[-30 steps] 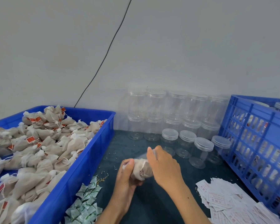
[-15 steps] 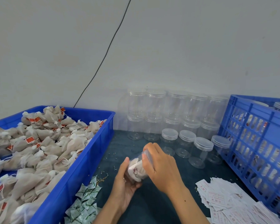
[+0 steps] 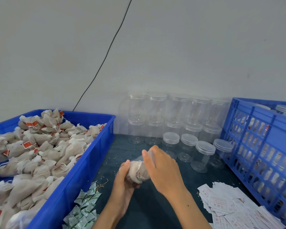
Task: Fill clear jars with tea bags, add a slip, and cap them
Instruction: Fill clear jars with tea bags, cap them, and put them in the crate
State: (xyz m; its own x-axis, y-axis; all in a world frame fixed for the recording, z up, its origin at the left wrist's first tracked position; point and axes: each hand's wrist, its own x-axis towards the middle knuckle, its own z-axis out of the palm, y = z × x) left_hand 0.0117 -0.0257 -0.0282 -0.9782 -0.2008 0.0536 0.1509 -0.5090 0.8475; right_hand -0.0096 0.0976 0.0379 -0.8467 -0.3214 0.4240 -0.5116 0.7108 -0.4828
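A clear jar stuffed with tea bags lies tilted above the dark table, its mouth toward the upper right. My left hand cradles its bottom, thumb up along the side. My right hand curls over the jar's mouth end, where a clear lid shows between the fingers. Loose tea bags with red tags fill the blue bin at left. White printed slips lie in a pile at lower right.
Empty capped clear jars stand in stacked rows against the wall. A blue slotted crate holding filled jars stands at right. Small green-and-white sachets lie beside the bin. A black cable runs down the wall.
Both hands shifted slightly with the jar. My right hand has turned over the jar's mouth, its fingers now lower and further round the lid end.
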